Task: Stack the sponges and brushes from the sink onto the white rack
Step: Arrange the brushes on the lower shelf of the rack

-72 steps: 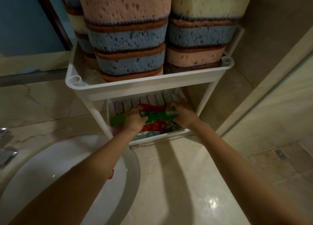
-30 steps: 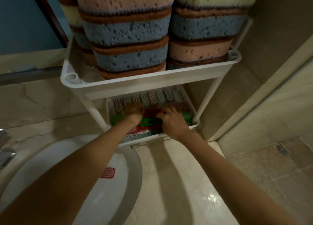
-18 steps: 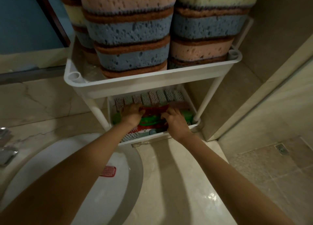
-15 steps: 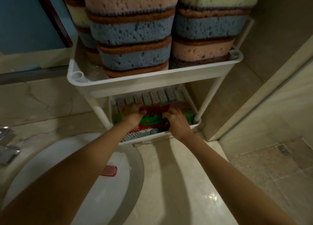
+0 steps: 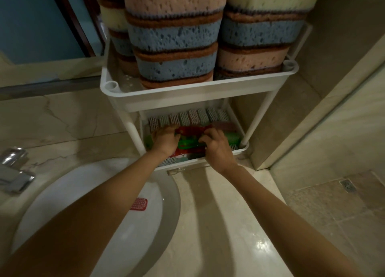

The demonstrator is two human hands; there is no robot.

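The white rack (image 5: 187, 95) stands on the counter beside the sink (image 5: 62, 193). Tall stacks of striped sponges (image 5: 175, 66) fill its upper tray. In the lower tray (image 5: 242, 150) a row of brushes (image 5: 187, 118) stands along the back, with red and green brushes (image 5: 189, 143) piled in front. My left hand (image 5: 164, 139) and my right hand (image 5: 216, 147) are both inside the lower tray, fingers curled on the two ends of the red brush (image 5: 191, 130) on top of the pile. One small red brush (image 5: 139, 203) lies in the sink.
A chrome faucet (image 5: 12, 172) sits at the left edge. Marble counter (image 5: 218, 224) runs in front of the rack. A wall corner (image 5: 291, 110) closes in to the right of the rack, with tiled floor and a drain (image 5: 346, 186) below.
The green brush I held above the pile has come down into the lower tray. My right hand has shifted left toward the middle, and both hands now sit lower on the pile.
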